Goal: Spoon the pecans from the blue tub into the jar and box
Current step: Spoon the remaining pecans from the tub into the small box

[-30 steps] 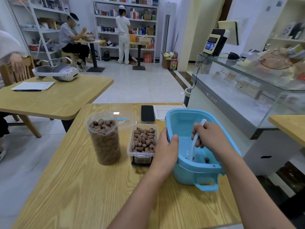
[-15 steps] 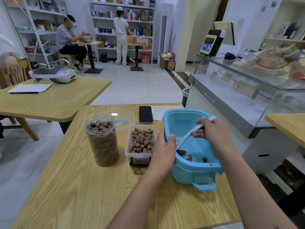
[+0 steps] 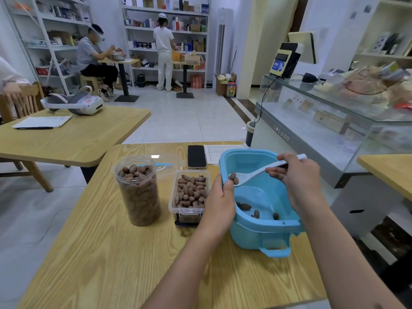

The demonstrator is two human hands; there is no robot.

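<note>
While the left hand (image 3: 219,198) grips the blue tub (image 3: 263,228) rim, the right hand (image 3: 296,175) pinches the white spoon (image 3: 256,173), holding pecans (image 3: 234,178) above the tub

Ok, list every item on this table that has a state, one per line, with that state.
jar: lid off, full of pecans to the brim
box: open, heaped with pecans
blue tub: open, only a few pecans left at the bottom
spoon: raised over the tub, carrying two pecans
left hand: grips the tub's rim
right hand: holds the spoon's handle
phone: flat, screen dark
</note>
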